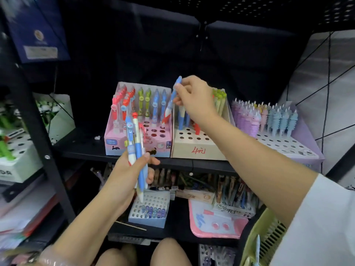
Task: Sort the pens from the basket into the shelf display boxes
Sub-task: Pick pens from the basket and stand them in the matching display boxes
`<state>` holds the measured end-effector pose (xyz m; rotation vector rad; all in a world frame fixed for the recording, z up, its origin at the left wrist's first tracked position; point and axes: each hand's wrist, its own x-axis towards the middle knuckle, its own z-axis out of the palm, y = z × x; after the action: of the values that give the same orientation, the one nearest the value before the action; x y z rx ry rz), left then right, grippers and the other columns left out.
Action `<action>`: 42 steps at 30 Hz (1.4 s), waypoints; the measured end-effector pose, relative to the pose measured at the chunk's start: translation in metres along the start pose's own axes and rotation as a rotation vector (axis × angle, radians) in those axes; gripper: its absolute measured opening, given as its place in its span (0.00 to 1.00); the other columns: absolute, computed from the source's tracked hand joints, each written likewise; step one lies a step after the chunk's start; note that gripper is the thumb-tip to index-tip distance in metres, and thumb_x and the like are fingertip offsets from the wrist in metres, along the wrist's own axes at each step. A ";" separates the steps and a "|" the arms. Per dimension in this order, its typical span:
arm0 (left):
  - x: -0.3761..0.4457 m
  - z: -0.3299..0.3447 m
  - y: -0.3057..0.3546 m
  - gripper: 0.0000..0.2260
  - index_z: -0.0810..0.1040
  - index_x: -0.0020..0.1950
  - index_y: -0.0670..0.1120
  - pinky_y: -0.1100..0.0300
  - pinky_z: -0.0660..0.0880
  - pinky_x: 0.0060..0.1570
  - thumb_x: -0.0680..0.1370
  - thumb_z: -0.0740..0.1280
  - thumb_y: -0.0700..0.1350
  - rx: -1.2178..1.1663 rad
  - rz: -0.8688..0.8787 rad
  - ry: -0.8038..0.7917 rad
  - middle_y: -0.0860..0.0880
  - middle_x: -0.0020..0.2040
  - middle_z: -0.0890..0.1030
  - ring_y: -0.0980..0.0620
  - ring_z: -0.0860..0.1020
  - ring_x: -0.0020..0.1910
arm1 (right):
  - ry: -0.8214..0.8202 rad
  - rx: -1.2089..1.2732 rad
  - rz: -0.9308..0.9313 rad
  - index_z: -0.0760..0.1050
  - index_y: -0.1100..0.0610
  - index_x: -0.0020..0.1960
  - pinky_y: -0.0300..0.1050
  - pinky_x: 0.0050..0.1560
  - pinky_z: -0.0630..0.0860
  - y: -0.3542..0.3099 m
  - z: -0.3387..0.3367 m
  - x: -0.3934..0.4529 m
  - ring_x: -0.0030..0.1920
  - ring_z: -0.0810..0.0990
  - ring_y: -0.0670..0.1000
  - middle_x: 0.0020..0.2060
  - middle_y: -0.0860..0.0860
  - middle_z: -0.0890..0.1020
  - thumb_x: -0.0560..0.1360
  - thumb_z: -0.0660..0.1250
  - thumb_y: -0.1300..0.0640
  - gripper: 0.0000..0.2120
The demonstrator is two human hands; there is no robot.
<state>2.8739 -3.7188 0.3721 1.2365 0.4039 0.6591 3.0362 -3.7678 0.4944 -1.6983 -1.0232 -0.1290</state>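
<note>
At far left a white cardboard box (13, 164) with punched round holes sits on a neighbouring shelf, green-topped pens blurred above it. The left hand (130, 169) curls round a small bundle of pens (137, 148): smooth plastic barrels, blue and cream, one with a red rounded cap, standing nearly upright in front of the pink display box (115, 143). That glossy pink card box rests on the black metal shelf (172, 162) and holds red, green and blue pens in its back rows, with open round holes in front. Just beside it stands a plain beige display box (192, 150) with red handwriting on its front. Above the gap between them the right hand (194, 98) pinches a blue pen (172, 100) with a white and red tip, tilted, point down. Further right a lilac display box (288, 146) carries ridged, spiral-shaped pens in purple, pink and pale blue. At lower right is the slatted yellow-green plastic basket (269, 231)
</note>
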 end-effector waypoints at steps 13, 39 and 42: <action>-0.002 -0.016 -0.001 0.05 0.75 0.52 0.44 0.64 0.76 0.30 0.78 0.63 0.42 -0.043 0.035 0.020 0.50 0.33 0.82 0.55 0.79 0.30 | -0.204 -0.554 0.051 0.76 0.68 0.42 0.53 0.48 0.78 0.016 0.037 0.010 0.39 0.81 0.57 0.39 0.63 0.82 0.79 0.60 0.57 0.15; -0.009 -0.034 0.003 0.05 0.75 0.50 0.46 0.63 0.69 0.23 0.80 0.60 0.43 -0.124 0.031 0.216 0.52 0.27 0.74 0.55 0.70 0.23 | -0.123 0.224 0.003 0.70 0.55 0.47 0.38 0.39 0.80 -0.015 0.034 -0.015 0.36 0.80 0.46 0.36 0.50 0.80 0.79 0.60 0.58 0.03; -0.009 -0.047 0.005 0.04 0.74 0.49 0.48 0.63 0.68 0.22 0.80 0.60 0.44 -0.125 0.058 0.254 0.51 0.27 0.74 0.55 0.69 0.22 | -0.063 -0.004 -0.146 0.69 0.56 0.48 0.43 0.40 0.79 -0.018 0.054 -0.009 0.38 0.81 0.49 0.36 0.52 0.81 0.79 0.61 0.56 0.03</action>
<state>2.8375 -3.6893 0.3629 1.0517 0.5301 0.8822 2.9974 -3.7272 0.4814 -1.6392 -1.1951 -0.1730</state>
